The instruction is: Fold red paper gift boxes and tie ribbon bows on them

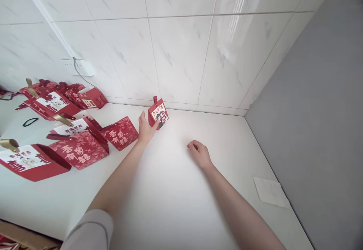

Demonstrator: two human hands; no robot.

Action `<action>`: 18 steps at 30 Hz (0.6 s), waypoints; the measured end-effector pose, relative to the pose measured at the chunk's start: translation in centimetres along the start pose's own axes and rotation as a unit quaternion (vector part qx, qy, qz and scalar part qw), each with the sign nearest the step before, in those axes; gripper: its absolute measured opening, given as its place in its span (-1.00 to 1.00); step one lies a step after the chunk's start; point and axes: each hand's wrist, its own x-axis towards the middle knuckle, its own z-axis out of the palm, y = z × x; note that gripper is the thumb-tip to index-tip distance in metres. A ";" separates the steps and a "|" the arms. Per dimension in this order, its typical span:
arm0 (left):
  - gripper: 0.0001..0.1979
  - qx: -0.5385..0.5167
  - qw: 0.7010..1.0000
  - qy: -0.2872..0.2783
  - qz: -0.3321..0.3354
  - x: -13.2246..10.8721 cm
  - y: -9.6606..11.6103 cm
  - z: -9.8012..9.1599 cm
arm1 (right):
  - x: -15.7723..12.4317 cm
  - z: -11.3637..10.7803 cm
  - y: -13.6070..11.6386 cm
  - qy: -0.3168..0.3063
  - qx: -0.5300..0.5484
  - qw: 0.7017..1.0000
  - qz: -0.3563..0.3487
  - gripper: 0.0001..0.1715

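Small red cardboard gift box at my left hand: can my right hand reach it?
Probably yes: only white tabletop shows between your right hand and the red gift box, which your left hand touches from the left.

Two hands, at least seven boxes

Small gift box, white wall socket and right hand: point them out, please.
Small gift box (159, 112): head view, on its printed front.
White wall socket (81, 68): head view, on its faceplate.
Right hand (200, 154): head view, on its back.
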 end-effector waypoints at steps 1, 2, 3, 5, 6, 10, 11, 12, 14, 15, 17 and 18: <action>-0.11 -0.004 0.998 -0.002 -0.059 0.4 -0.4 1.3 | 0.0 0.0 0.0 -0.002 0.001 1.000 -0.001 -0.65; -0.15 -0.005 0.994 -0.011 -0.105 0.7 -0.7 2.3 | 0.0 0.0 0.0 -0.003 0.002 1.000 -0.002 -0.65; -0.20 -0.004 0.990 -0.021 -0.138 0.8 -0.9 3.0 | 0.1 0.1 -0.1 -0.004 0.005 1.000 -0.002 -0.64; -0.29 -0.005 0.985 -0.045 -0.164 0.7 -1.1 3.5 | 0.2 0.1 0.0 0.002 0.015 1.000 -0.001 -0.65; -0.31 -0.013 0.985 -0.059 -0.164 0.5 -1.0 3.5 | 0.3 0.1 0.0 0.011 0.022 1.000 0.002 -0.65; -0.40 -0.089 0.973 -0.158 -0.140 -2.4 0.2 2.9 | 0.6 0.0 0.2 0.074 0.091 0.993 0.017 -0.41; -0.43 -0.108 0.968 -0.179 -0.136 -3.4 0.7 2.9 | 0.7 0.0 0.2 0.079 0.116 0.990 0.011 -0.31; -0.44 -0.125 0.963 -0.195 -0.135 -4.6 1.2 3.1 | 0.7 -0.1 0.1 0.074 0.137 0.988 0.002 -0.24; -0.41 -0.142 0.958 -0.207 -0.140 -7.0 2.7 3.8 | 0.8 -0.2 0.0 0.045 0.165 0.985 -0.024 -0.19; -0.40 -0.146 0.957 -0.210 -0.140 -8.1 3.5 4.2 | 0.7 -0.2 -0.1 0.028 0.171 0.984 -0.038 -0.20; -0.40 -0.165 0.957 -0.195 -0.140 -10.1 5.1 5.0 | 0.7 -0.3 -0.2 0.010 0.178 0.982 -0.057 -0.28; -0.40 -0.173 0.957 -0.181 -0.148 -10.7 5.9 5.4 | 0.8 -0.3 -0.2 0.012 0.184 0.981 -0.061 -0.33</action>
